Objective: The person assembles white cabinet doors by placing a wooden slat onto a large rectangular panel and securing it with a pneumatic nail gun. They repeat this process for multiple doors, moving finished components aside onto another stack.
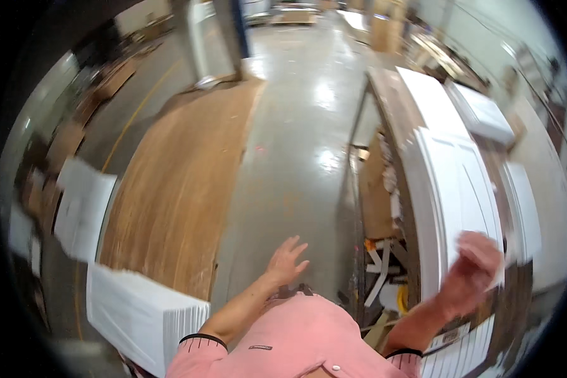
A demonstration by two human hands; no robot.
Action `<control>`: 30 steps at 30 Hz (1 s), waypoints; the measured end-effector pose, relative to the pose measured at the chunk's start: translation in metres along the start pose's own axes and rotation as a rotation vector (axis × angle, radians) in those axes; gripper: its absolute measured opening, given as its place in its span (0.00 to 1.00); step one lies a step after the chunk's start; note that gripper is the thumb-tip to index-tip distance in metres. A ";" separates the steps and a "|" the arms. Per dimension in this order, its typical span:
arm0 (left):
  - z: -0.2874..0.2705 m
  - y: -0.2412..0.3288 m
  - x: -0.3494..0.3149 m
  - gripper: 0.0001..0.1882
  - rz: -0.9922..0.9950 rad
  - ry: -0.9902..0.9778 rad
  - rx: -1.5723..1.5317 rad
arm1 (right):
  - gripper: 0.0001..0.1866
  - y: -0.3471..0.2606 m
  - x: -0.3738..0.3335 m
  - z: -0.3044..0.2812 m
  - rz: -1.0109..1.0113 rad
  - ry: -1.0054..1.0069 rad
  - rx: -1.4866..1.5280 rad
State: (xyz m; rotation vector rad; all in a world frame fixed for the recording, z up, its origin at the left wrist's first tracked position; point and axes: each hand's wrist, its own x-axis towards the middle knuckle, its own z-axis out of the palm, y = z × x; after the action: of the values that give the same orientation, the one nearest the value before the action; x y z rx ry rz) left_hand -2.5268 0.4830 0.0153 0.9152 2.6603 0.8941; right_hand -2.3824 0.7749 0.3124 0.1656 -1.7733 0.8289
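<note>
My left hand is held in the air before my body, above the grey floor. Its fingers are spread and nothing is in them. On the right, my right hand is over the near end of a stack of white moulded panels. Motion smears its fingers, so I cannot tell whether they are curled round anything or whether they touch the top panel. The panels lie on a long brown workbench.
A wide wooden board surface stands on the left, with a stack of white panels at its near end. The grey aisle floor runs between it and the workbench. Cardboard and loose scraps fill the space under the bench.
</note>
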 end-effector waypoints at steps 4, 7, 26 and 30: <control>0.032 0.064 0.070 0.30 0.246 -0.195 -0.044 | 0.05 -0.072 0.010 -0.126 -0.090 -0.025 -0.164; 0.057 0.105 0.109 0.29 0.347 -0.344 -0.118 | 0.10 -0.101 0.021 -0.140 0.057 -0.154 -0.380; 0.130 0.397 0.423 0.22 1.132 -0.259 -0.377 | 0.08 0.086 0.201 -0.112 0.731 -0.224 -1.028; 0.183 0.352 0.465 0.34 1.231 -0.478 -0.224 | 0.12 0.150 0.148 -0.150 0.551 -0.187 -0.919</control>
State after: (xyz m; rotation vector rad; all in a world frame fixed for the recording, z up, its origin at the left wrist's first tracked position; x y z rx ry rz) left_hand -2.6553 1.0762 0.0876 2.3516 1.3781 0.9136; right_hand -2.3942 1.0194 0.3958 -0.9032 -2.2403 0.2890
